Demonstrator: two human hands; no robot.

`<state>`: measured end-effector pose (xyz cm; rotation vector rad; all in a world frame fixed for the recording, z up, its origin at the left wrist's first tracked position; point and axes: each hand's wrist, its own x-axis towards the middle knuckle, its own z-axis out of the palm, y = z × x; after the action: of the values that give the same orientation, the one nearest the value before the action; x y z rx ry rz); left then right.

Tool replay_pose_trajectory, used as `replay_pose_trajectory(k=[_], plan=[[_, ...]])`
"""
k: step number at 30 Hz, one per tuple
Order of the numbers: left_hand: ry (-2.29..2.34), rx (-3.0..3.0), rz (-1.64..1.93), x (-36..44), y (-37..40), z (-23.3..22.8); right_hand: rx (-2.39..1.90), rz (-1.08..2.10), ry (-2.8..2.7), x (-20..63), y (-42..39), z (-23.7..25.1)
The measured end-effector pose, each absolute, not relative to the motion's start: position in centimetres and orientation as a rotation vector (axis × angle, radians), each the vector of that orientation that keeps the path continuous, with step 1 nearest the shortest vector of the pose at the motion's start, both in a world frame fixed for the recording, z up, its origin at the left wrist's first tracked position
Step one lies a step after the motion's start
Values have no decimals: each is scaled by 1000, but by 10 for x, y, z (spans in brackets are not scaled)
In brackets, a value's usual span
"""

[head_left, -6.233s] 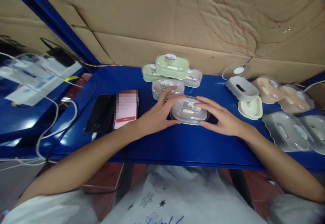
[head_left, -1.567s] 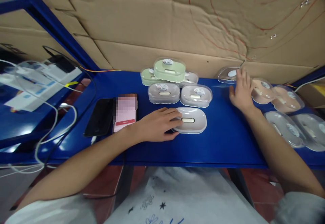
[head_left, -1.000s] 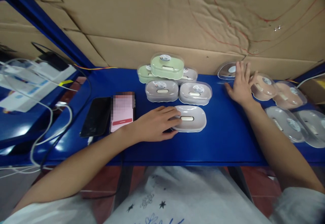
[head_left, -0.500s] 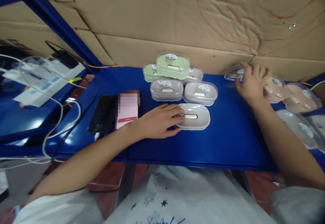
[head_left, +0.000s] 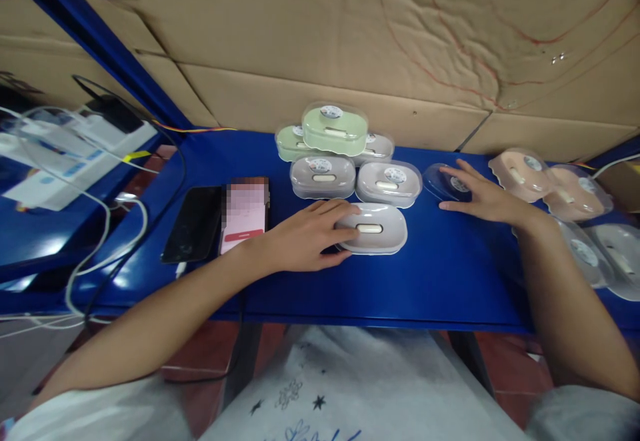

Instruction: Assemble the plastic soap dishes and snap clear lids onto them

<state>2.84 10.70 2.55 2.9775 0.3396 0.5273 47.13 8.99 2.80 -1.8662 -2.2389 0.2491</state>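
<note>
My left hand [head_left: 315, 235] grips the left end of a grey oval soap box base [head_left: 387, 231], which has no lid on it and a pale bar in its middle. Its fingers lie over the rim, the thumb at the near side. My right hand [head_left: 480, 194] has its fingers and thumb around a clear lid [head_left: 435, 181] with a round label, close to the table. Behind the base stand two lidded grey soap boxes [head_left: 323, 177] side by side. A green soap box [head_left: 334, 133] rests on top of others behind them.
Peach soap boxes [head_left: 575, 191] and lidded grey ones [head_left: 585, 254] sit at the right. Two phones [head_left: 195, 224] lie left of my left hand. Cables and a power strip [head_left: 75, 167] are at the far left. A cardboard wall [head_left: 300, 41] rises behind the blue table [head_left: 440, 281].
My right hand has come left and nearer with the clear lid, away from the peach boxes. My left hand stays on the grey base. The view has shifted slightly.
</note>
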Motion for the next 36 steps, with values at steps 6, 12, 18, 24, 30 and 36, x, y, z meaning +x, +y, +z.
replay_pose_trajectory(k=[6,12,18,24,30,36], plan=[[433,2650,543,29,104,23,-1720,352,-2137,443,64,70],[474,2393,563,33,104,9,-1266,483,-2436,373,30,81],[441,2329,561,33,108,1,-1128,460,-2554,337,27,46],[461,2365,529,32,108,8,-1094,308,-2650,328,23,39],[436,2403,534,30,108,13,-1042,213,-2697,328,23,34],[430,2381,512,31,110,16,-1102,184,-2708,325,24,28]])
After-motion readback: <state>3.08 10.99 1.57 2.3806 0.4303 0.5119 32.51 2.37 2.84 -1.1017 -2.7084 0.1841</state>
